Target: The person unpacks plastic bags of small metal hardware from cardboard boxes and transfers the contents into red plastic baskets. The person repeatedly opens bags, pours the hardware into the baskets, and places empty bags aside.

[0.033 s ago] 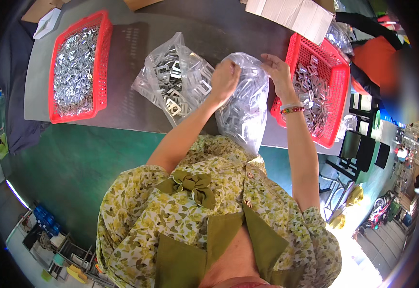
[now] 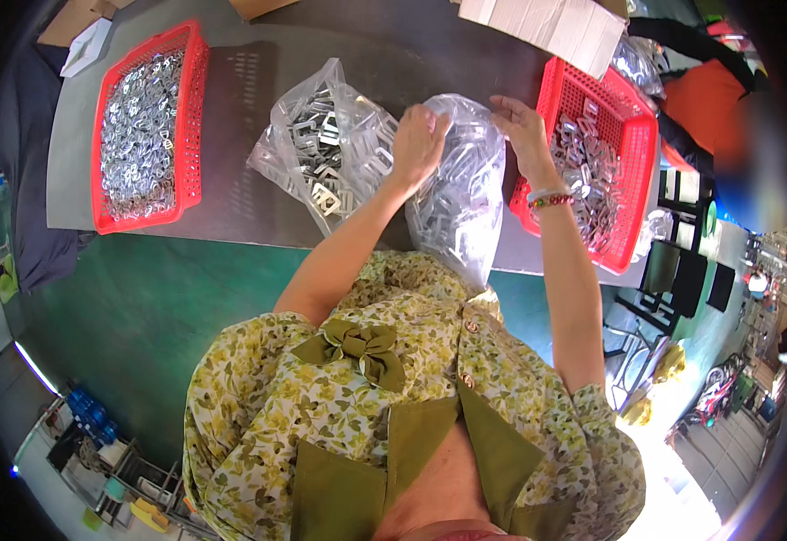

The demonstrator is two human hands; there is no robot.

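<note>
A clear plastic bag point(image 2: 459, 212) of silvery metal buckles stands at the near table edge, its lower end hanging toward my body. My left hand point(image 2: 419, 149) is closed on the bag's upper left rim. At the upper right rim, my right hand point(image 2: 521, 133) pinches the plastic between thumb and fingers. Left of this bag lies a second open clear bag point(image 2: 283, 149), holding larger flat metal buckles point(image 2: 326, 171). To the right sits a red plastic basket point(image 2: 639, 167) partly filled with metal buckles point(image 2: 583, 171).
Another red basket point(image 2: 193, 135), full of small metal pieces point(image 2: 141, 135), stands on the dark table point(image 2: 236, 212) at the left. A cardboard box point(image 2: 547, 32) is at the far right. Beyond the right basket, a person in orange and black point(image 2: 704, 108) is close by.
My left hand has shifted slightly to the left, and the bag's top edge sits a little higher. My right hand stays nearly in place.
</note>
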